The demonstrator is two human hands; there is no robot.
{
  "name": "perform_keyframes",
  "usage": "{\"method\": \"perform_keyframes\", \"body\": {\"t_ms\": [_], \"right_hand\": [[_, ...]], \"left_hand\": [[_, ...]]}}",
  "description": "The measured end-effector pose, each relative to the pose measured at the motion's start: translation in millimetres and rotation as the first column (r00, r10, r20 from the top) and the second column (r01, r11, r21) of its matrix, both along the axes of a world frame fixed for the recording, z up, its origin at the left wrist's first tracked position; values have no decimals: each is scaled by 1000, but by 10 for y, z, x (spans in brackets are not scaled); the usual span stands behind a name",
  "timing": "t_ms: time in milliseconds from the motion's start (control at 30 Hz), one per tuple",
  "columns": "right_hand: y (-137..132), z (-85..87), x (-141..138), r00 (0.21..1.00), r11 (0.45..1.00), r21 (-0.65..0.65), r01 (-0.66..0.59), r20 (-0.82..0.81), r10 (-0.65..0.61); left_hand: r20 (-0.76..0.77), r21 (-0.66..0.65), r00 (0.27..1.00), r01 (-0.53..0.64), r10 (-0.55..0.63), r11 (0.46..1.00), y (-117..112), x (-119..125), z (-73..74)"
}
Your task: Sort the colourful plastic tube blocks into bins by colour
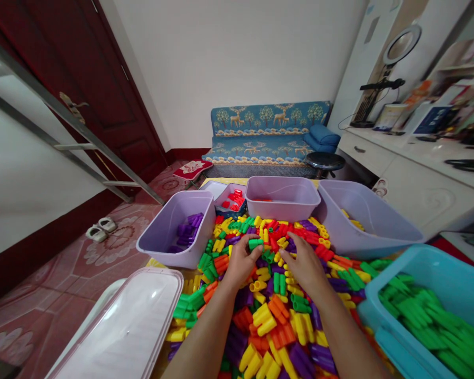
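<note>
A heap of small plastic tube pieces (268, 295) in red, yellow, green, purple and orange covers the table in front of me. My left hand (240, 260) rests on the heap with its fingers pinched round a green piece (255, 243). My right hand (306, 266) lies on the pile just to the right, fingers spread over the pieces and holding nothing that I can see. Both forearms reach in from the bottom edge.
Three lilac bins ring the far side: the left bin (169, 247) holds purple pieces, the middle bin (282, 202) red, the right bin (373, 226) yellow. A blue bin (438, 268) at right holds green pieces. A clear lid (130, 326) lies at lower left. A sofa stands behind.
</note>
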State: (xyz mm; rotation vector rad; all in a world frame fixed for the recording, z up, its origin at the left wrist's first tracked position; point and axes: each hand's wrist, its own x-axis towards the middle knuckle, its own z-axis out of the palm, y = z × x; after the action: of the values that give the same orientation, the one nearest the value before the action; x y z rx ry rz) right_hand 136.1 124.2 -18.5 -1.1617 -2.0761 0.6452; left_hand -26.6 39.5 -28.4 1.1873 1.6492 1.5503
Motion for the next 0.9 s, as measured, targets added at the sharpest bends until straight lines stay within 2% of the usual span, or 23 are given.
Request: {"method": "perform_keyframes", "body": {"t_ms": [100, 167, 300, 400, 533, 700, 767, 833, 900], "right_hand": [[9, -18, -141, 987, 995, 1, -104, 122, 103], [25, -3, -232, 973, 991, 4, -130, 191, 127], [62, 67, -283, 956, 983, -123, -134, 247, 161], [100, 115, -208, 963, 968, -206, -144, 196, 185], [120, 102, -119, 976, 932, -295, -210, -1, 220], [72, 57, -127, 983, 931, -316, -182, -27, 183], [52, 74, -133, 965, 880, -398, -260, -140, 222], [27, 106, -133, 923, 789, -494, -367, -296, 244], [-11, 138, -129, 869, 717, -526, -459, -436, 236]], "left_hand": [[-52, -15, 998, -21, 20, 1000, -8, 9, 26], [-39, 0, 999, -29, 29, 1000, -5, 9, 33], [-92, 75, 995, -38, 45, 996, -2, 4, 57], [-165, 54, 986, 19, -10, 998, -16, 4, 99], [-160, -6, 984, 74, -74, 997, -34, 13, 152], [-151, -21, 977, 148, -150, 989, -41, 12, 173], [-147, -12, 978, 151, -151, 989, -44, 7, 169], [-144, 0, 980, 139, -138, 990, -44, 2, 157], [-143, 8, 982, 124, -122, 992, -41, 0, 140]]}}
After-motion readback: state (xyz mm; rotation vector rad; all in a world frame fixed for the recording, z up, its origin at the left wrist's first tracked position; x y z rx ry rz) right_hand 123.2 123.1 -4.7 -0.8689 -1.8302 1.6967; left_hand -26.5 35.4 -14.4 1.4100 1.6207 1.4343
